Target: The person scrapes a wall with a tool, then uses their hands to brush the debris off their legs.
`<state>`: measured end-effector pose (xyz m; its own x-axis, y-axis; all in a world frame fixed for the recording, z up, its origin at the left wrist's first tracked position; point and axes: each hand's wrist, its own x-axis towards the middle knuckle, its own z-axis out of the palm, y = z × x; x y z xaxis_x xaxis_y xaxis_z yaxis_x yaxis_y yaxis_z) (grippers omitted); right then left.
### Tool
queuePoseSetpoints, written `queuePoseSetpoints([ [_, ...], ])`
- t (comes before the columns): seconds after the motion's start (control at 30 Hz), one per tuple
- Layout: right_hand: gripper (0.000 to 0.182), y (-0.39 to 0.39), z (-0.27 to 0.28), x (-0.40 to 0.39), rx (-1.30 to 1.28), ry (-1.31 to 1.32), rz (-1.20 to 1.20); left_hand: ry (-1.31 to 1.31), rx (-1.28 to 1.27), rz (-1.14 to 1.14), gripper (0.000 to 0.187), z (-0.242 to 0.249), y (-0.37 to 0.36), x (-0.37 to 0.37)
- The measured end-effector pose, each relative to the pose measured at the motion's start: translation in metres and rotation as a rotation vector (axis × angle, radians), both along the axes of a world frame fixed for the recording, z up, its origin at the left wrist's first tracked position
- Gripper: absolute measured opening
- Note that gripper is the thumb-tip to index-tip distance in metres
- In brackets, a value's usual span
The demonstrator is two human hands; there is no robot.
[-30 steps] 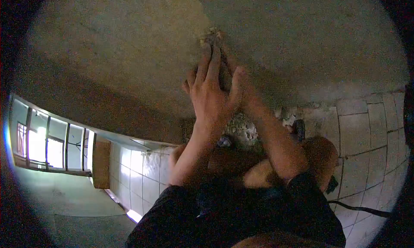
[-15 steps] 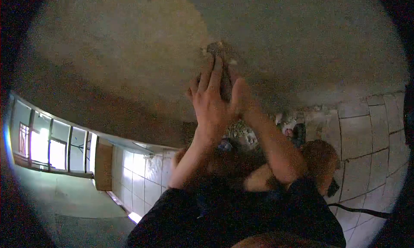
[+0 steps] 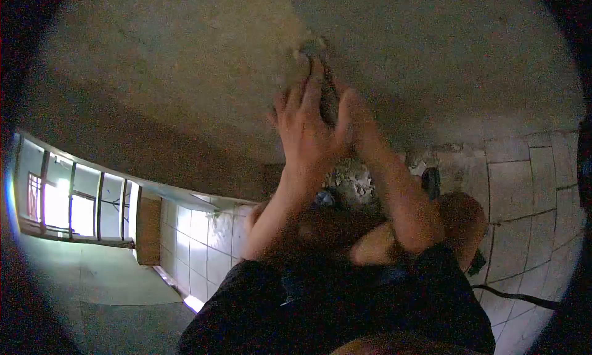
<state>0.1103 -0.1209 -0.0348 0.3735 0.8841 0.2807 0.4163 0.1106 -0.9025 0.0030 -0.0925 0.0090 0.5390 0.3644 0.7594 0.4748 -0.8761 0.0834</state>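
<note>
Both my hands reach up against a dull beige-grey wall (image 3: 185, 65). My left hand (image 3: 306, 127) lies with its fingers stretched out along a dark, narrow tool (image 3: 328, 111), fingertips near the tool's far end. Alongside it, my right hand (image 3: 354, 123) is closed around the tool's near part, thumb up. The tool's kind does not show, since the hands hide much of it. Pale crumbs of scraped material (image 3: 314, 43) sit at its far end, where a lighter patch of wall meets a darker one.
Below the wall is a tiled floor (image 3: 524, 188) strewn with rubble (image 3: 357, 185) near my bent knees (image 3: 459, 225). A black cable (image 3: 518, 297) runs across the tiles at right. At left is a bright framed window (image 3: 80, 201).
Both hands and the tool have moved a little up the wall, and the crumbs at its end have shifted upward with them. My arms stretch slightly farther.
</note>
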Motion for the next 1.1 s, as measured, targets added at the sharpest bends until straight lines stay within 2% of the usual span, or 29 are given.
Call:
queuePoseSetpoints([
  [0.13,0.044,-0.012,0.005,0.001,0.019,-0.036,-0.006,0.027,0.02,-0.056,0.062,0.003,0.006,0.0],
  [0.23,0.044,-0.001,0.011,0.006,-0.016,-0.03,0.011,0.032,-0.003,0.021,0.062,0.008,0.001,0.001],
  [0.3,0.044,-0.025,0.008,0.004,-0.012,-0.048,0.024,0.008,0.019,0.0,0.061,0.01,0.0,0.002],
  [0.63,0.043,-0.033,0.046,-0.019,-0.04,-0.169,0.057,0.086,-0.053,0.059,0.065,0.015,-0.006,-0.006],
  [0.73,0.043,-0.031,0.051,-0.017,-0.053,-0.206,0.075,0.03,-0.043,0.012,0.066,0.016,-0.008,-0.006],
  [0.83,0.043,-0.027,0.055,-0.03,-0.083,-0.189,0.098,0.108,-0.095,0.034,0.067,0.016,-0.007,-0.006],
  [0.93,0.043,-0.009,0.065,-0.018,-0.093,-0.198,0.106,0.02,-0.051,-0.025,0.069,0.018,-0.001,0.004],
  [0.97,0.043,-0.025,0.056,0.001,-0.099,-0.196,0.111,-0.04,-0.026,-0.025,0.068,0.023,-0.002,0.008],
  [1.0,0.043,-0.003,0.069,-0.007,-0.104,-0.189,0.115,-0.095,0.0,-0.026,0.068,0.03,-0.004,0.012],
  [1.1,0.043,-0.021,0.06,0.009,-0.119,-0.183,0.127,0.035,-0.018,0.086,0.059,0.032,-0.009,0.011],
])
